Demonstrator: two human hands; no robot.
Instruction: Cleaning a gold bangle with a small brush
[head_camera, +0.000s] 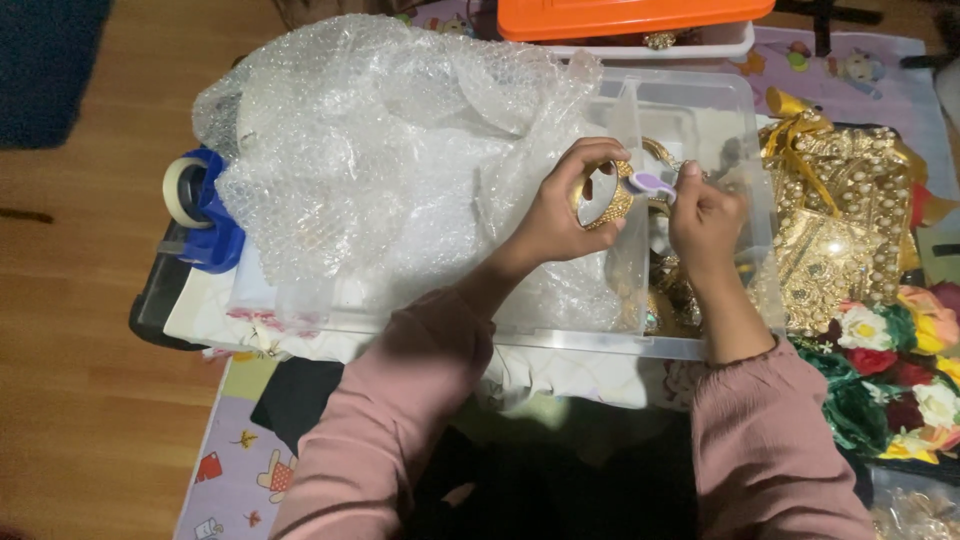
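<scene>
My left hand (567, 212) grips a gold bangle (612, 198) over a clear plastic storage box (700, 110). My right hand (703, 218) pinches a small purple and white piece (652, 184) right against the bangle's rim. Both hands meet above the box's right half, where more gold jewellery (672, 300) lies. A large crumpled sheet of bubble wrap (380, 150) fills the box's left half and spills over its edge. Both my sleeves are pink.
A blue tape dispenser with a tape roll (200, 205) sits left of the box. An orange-lidded bin (625, 20) stands behind. Gold embroidered fabric (840, 220) and artificial flowers (900, 370) lie to the right. A patterned mat (225, 470) covers the wood floor (80, 300).
</scene>
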